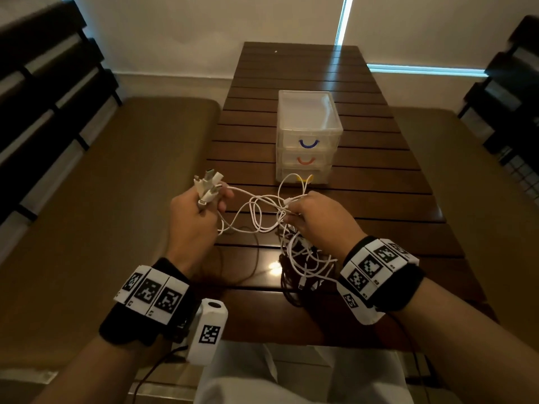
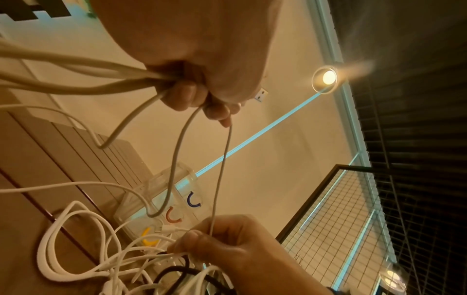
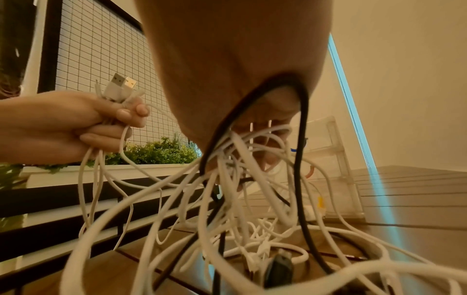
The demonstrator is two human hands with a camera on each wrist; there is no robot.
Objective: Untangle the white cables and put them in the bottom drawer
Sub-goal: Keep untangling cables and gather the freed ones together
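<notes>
My left hand [image 1: 201, 209] grips a bunch of white cable plugs [image 1: 207, 186], held up above the table's left edge; the plugs [image 3: 118, 89] stick out above its fist. White cables [image 1: 256, 211] sag from it across to my right hand [image 1: 309, 217], which grips the tangle of white and black cables [image 1: 306, 263] hanging down onto the table. In the right wrist view a black cable [image 3: 302, 139] loops through that hand among the white ones. The clear three-drawer unit [image 1: 306, 135] stands beyond the hands, all drawers shut; the bottom drawer has a yellow handle [image 1: 304, 178].
The dark slatted wooden table [image 1: 379, 176] runs away from me, with cushioned benches [image 1: 102, 199] on both sides. A wire-mesh panel [image 2: 353, 219] and a planter with green plants [image 3: 156, 151] stand to the sides. The upper drawer handles are blue [image 1: 308, 144] and orange [image 1: 305, 161].
</notes>
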